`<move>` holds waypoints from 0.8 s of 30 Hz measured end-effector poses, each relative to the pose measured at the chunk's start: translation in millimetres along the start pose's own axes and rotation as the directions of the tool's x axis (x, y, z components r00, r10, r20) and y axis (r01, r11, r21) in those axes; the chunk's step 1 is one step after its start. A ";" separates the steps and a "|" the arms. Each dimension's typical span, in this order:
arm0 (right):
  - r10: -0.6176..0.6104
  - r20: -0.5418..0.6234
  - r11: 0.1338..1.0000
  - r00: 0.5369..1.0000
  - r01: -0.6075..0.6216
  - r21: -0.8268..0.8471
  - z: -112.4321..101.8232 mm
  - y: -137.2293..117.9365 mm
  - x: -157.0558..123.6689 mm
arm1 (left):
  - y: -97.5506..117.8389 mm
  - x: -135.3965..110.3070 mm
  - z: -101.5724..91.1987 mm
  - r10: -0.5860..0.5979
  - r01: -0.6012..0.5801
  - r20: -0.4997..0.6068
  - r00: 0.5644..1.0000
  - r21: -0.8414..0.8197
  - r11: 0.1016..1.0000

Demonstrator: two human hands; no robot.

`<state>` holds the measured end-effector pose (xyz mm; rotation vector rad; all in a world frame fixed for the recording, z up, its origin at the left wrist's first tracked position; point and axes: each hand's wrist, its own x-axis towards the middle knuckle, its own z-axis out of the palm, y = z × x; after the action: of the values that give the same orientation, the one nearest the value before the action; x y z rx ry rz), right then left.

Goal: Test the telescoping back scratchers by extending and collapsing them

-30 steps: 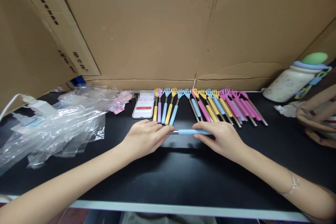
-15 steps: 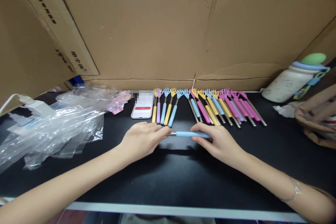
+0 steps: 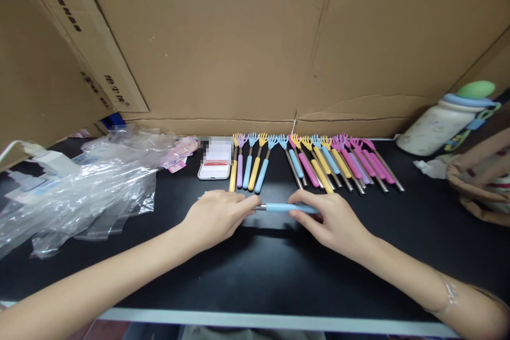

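Note:
A back scratcher [image 3: 281, 207] with a light blue grip and a metal rod lies level between my two hands, above the black table. My left hand [image 3: 221, 218] is closed around its rod end, so most of the claw head is hidden; only a bit of blue pokes out past the knuckles. Thumb and fingers of my right hand [image 3: 326, 218] pinch the blue grip. Just beyond my left hand, several back scratchers [image 3: 255, 167] in yellow, purple and blue lie side by side. A denser row of pink, yellow and blue back scratchers [image 3: 338, 162] lies beyond my right hand.
Clear plastic bags [image 3: 99, 191] are heaped at the left, near a white charger [image 3: 56, 162]. A phone [image 3: 215, 159] lies beside the scratchers. At the right are a bottle [image 3: 442, 119], a crumpled tissue [image 3: 430, 168] and a brown bag [image 3: 482, 186]. Cardboard walls [image 3: 247, 37] stand behind.
Both hands have lowered very slightly with the blue back scratcher, and a bit of its blue head now shows past my left hand. The rows of scratchers have not moved.

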<state>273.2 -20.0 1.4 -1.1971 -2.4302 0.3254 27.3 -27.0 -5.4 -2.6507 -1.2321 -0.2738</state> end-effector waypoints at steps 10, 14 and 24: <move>-0.067 -0.040 0.995 0.997 0.064 -0.072 0.5 4.1 1.0 | 0.7 1.3 4.0 0.036 -0.037 -0.035 0.999 -0.021 0.999; -0.080 -0.040 0.995 0.996 0.077 -0.066 0.9 5.8 1.3 | 0.5 1.5 3.9 0.067 -0.067 -0.043 0.997 0.006 0.998; -0.135 -0.050 0.981 0.990 0.127 -0.149 -3.7 6.7 2.7 | -4.1 2.1 -0.2 0.089 -0.086 -0.138 0.986 0.031 0.996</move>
<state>278.1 -13.7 2.8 -1.0813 -2.5008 0.0736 25.4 -22.9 -4.3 -2.6068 -1.0667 -0.4185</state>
